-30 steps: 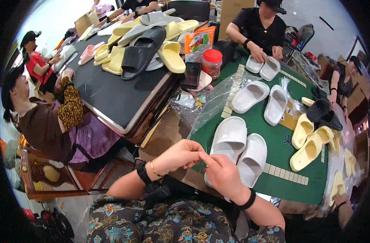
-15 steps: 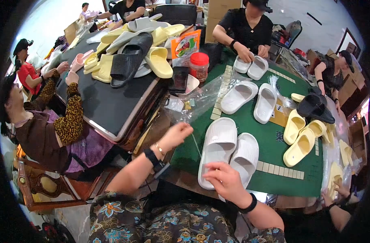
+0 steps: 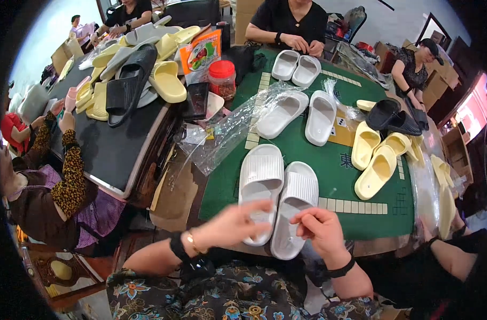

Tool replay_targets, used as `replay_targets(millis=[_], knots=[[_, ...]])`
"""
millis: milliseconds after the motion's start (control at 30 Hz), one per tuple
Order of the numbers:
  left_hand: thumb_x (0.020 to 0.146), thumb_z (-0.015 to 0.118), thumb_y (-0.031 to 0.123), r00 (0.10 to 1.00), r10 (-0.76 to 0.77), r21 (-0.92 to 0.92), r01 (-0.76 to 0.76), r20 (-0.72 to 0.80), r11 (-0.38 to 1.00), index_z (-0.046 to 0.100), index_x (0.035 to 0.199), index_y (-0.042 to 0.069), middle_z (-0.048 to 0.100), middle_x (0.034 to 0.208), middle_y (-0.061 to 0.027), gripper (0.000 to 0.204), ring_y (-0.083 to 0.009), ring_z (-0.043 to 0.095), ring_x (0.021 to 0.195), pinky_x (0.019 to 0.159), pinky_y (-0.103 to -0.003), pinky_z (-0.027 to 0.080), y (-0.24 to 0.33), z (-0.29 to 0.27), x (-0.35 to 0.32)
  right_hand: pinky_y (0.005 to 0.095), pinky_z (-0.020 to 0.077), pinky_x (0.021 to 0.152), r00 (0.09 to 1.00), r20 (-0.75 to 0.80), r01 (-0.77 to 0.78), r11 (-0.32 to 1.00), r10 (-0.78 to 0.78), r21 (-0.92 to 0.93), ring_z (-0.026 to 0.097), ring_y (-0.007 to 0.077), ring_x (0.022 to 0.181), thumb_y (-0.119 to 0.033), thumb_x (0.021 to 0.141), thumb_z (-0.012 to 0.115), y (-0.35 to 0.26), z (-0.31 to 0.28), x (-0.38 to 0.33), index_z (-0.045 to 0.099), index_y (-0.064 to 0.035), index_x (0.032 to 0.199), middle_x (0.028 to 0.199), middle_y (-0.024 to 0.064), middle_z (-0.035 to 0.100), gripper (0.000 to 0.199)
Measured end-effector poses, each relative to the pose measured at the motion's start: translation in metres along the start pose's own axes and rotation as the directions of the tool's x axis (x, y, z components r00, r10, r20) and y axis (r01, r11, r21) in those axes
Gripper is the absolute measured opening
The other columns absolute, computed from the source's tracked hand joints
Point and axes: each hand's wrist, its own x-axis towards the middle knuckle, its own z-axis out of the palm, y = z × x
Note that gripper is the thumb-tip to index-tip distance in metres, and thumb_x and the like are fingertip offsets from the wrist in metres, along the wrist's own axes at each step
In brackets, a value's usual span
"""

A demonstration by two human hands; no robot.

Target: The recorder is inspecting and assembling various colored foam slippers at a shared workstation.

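My two bare hands at a table covered with a green rectangular mat (image 3: 222,194), seen from above. My left hand (image 3: 225,226), blurred, has its fingers apart over the heel part of a white ribbed-strap foam slipper (image 3: 262,168); whether it touches the slipper I cannot tell. My right hand (image 3: 322,229) is curled, thumb and fingers close together, above the right edge of the matching white ribbed-strap slipper (image 3: 301,186); whether a thin thing is pinched there I cannot tell. This pair lies side by side at the near side of the mat, soles down, toes pointing away from me. Beyond it lie two plain white slippers (image 3: 322,120), with a crumpled sheet of clear plastic film (image 3: 217,144) to their left. To the right, pale yellow slippers (image 3: 376,173) lie near black slippers (image 3: 384,114). At the far side, a co-worker in a black top (image 3: 286,24) has both hands behind another white pair (image 3: 307,69). At upper left, a heap of yellow, grey and black slippers (image 3: 129,88) covers part of a black-topped table (image 3: 107,152).
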Motion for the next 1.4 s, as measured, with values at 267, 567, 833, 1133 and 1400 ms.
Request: replay_targets(millis=[267,567,833,1133,1400], knots=[[0.094,0.058,0.02,0.965,-0.03,0.296,-0.05,0.259,0.954,0.061,0.114,0.004,0.063,0.102,-0.0068,0.026,-0.0168,0.065,0.073,0.057,-0.026,0.051,0.008,0.016,-0.029,0.0251,0.0495,0.051,0.987,-0.159,0.01,0.98,0.023,0.199,0.064,0.0144,0.059,-0.015,0.097,0.056,-0.007,-0.029,0.003,0.064,0.0006,0.1,0.079,0.0089,0.069,0.018],[0.076,0.059,0.015,0.747,0.36,0.769,-0.629,0.558,0.114,0.06,0.101,0.002,0.056,0.09,-0.0053,0.028,-0.0183,0.06,0.076,0.063,-0.027,0.051,0.005,0.023,-0.054,0.0239,0.0533,0.052,0.823,0.054,-0.561,0.824,0.565,-0.073,0.065,0.0136,0.06,-0.017,0.095,0.06,0.044,-0.042,-0.018,0.066,0.002,0.103,0.078,0.007,0.068,0.022],[0.079,0.059,0.013,0.882,0.305,0.831,-0.452,0.36,0.326,0.057,0.09,0.008,0.054,0.077,-0.0083,0.012,-0.0271,0.061,0.073,0.064,-0.037,0.051,-0.028,0.007,-0.004,0.0272,0.0544,0.057,0.853,0.007,-0.517,0.847,0.521,-0.124,0.065,0.015,0.066,-0.019,0.096,0.059,0.045,-0.035,0.02,0.066,0.0026,0.104,0.082,0.0086,0.067,0.025],[0.076,0.059,0.012,0.785,0.615,0.995,-0.1,0.079,0.0,0.062,0.099,0.003,0.054,0.085,-0.0057,0.025,-0.0206,0.06,0.082,0.062,-0.031,0.051,-0.04,0.002,0.067,0.0345,0.0533,0.085,0.997,-0.061,-0.06,0.998,0.058,-0.037,0.062,0.0214,0.104,-0.01,0.096,0.053,0.062,-0.026,0.005,0.041,0.0062,0.138,0.125,0.0171,0.055,0.047],[0.074,0.06,0.012,0.828,0.554,0.991,-0.13,0.089,0.036,0.064,0.108,0.003,0.054,0.086,-0.0046,0.035,-0.019,0.058,0.081,0.065,-0.029,0.051,-0.053,-0.005,0.058,0.0429,0.0449,0.096,0.887,0.27,0.416,0.397,-0.374,-0.818,0.051,0.0397,0.116,-0.003,0.083,0.061,0.062,-0.005,-0.002,0.05,0.002,0.129,0.133,0.0256,0.045,0.047]])
